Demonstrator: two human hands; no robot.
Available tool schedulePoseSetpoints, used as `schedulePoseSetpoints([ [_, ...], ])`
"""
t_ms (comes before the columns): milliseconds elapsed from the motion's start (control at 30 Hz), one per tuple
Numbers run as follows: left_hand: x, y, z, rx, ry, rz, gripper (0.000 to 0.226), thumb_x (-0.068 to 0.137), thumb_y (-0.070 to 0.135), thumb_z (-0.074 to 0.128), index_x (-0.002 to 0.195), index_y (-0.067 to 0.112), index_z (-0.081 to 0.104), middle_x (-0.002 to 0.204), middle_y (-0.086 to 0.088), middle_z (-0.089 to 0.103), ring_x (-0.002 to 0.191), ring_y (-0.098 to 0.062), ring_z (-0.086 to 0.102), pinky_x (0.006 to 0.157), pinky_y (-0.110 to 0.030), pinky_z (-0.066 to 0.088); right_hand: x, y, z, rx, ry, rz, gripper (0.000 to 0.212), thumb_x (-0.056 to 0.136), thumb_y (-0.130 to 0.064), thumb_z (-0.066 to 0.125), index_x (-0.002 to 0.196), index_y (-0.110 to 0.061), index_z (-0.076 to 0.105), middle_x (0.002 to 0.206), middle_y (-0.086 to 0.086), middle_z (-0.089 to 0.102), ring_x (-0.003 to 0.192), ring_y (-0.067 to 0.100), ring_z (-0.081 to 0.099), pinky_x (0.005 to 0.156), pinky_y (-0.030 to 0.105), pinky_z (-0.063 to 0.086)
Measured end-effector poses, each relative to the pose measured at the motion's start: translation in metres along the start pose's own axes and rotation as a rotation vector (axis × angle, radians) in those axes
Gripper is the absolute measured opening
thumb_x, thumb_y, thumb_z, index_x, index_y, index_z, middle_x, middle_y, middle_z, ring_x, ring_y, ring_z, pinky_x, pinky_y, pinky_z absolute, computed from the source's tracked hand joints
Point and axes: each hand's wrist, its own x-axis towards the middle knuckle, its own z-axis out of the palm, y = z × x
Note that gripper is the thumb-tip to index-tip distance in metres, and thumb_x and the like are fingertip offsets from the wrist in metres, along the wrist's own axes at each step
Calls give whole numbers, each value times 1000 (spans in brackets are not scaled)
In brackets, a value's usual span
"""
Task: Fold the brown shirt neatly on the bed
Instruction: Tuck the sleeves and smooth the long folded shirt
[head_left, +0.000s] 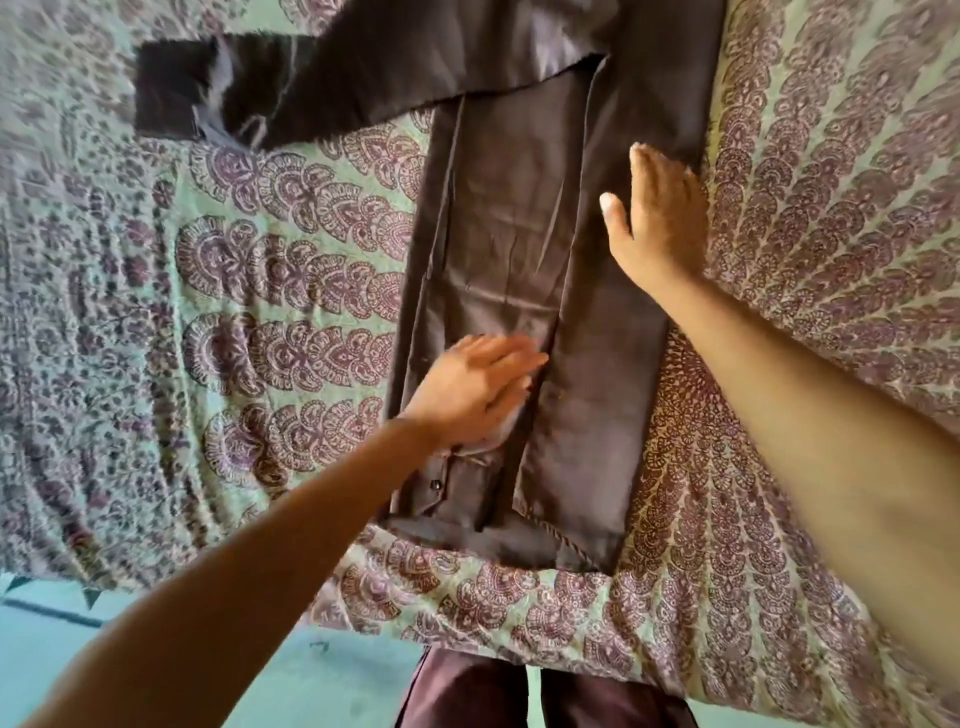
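At the near edge, a person in dark trousers (545, 696) stands on a teal floor (156, 654) against a bed (260, 312) dressed in green-and-purple print. On it the brown shirt (514, 249) lies lengthwise as a long narrow strip, right side folded over, hem by the bed's near edge. The left hand (478, 389), fingers straight, presses flat on the shirt's nearer half, just beyond a button (438, 484). Farther up, the right hand (657, 218), fingers straight and together, rests flat along the strip's right edge. At the far end one sleeve (260, 88) stretches out leftward.
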Motion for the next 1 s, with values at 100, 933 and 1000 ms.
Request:
schedulePoseSetpoints([
  [100,26,-46,-47,-106,168,-347,37,90,32,39,109,16,66,103,-5,69,86,-24,66,69,-32,52,15,-35,-2,51,49,-64,61,91,-38,33,138,0,37,138,22,45,126,36,43,107,49,29],
  [933,53,-291,-211,-490,698,-1397,27,74,14,75,94,10,56,96,-3,62,94,-19,59,85,-30,52,148,-191,42,120,-244,-285,62,98,-42,27,147,-5,14,156,13,7,144,23,7,116,37,2],
  [1000,63,-266,-209,-585,794,-1205,24,73,6,70,72,21,51,76,6,56,84,-18,57,73,-29,51,143,-188,28,323,-260,-230,57,100,-34,32,146,-4,17,155,12,12,144,20,10,116,33,6],
])
